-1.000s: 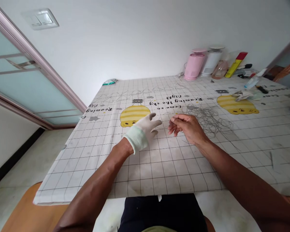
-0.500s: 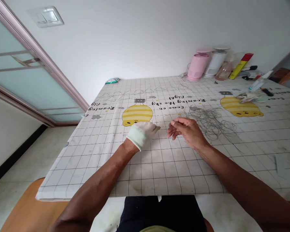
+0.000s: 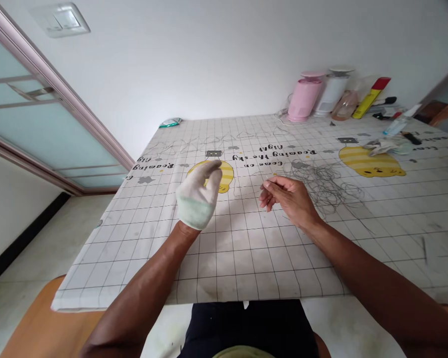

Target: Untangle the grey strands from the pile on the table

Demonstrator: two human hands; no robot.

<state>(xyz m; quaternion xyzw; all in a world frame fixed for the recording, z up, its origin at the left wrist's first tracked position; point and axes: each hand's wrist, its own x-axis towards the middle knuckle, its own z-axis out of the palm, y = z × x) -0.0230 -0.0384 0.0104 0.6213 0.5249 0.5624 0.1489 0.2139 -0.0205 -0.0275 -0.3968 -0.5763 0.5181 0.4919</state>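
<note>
My left hand [image 3: 197, 191] wears a white knit glove with a pale green cuff. It is raised over the yellow striped bear print, thumb and forefinger tips close together. Whatever may be between them is too fine to make out. Bare, my right hand [image 3: 287, 199] hovers right of the table's middle, thumb pressed to the curled fingers. A very thin wire seems to be in that pinch, though it hardly shows. Just beyond the right hand lies a loose tangle of thin grey wire [image 3: 328, 186]. Bent wire pieces [image 3: 263, 132] form a zigzag row along the table's far side.
A checked tablecloth [image 3: 239, 258] covers the table. Along the wall stand a pink cylinder device [image 3: 304, 99], a white one [image 3: 331, 94], a spray bottle [image 3: 346, 105] and a yellow-red box [image 3: 371, 98]. A crumpled glove [image 3: 386, 145] lies at right, a green packet [image 3: 170, 123] at far left.
My left hand has moved left and upward, away from the right hand, and its fingers now point upward. The right hand has stayed almost in place. The view has shifted slightly.
</note>
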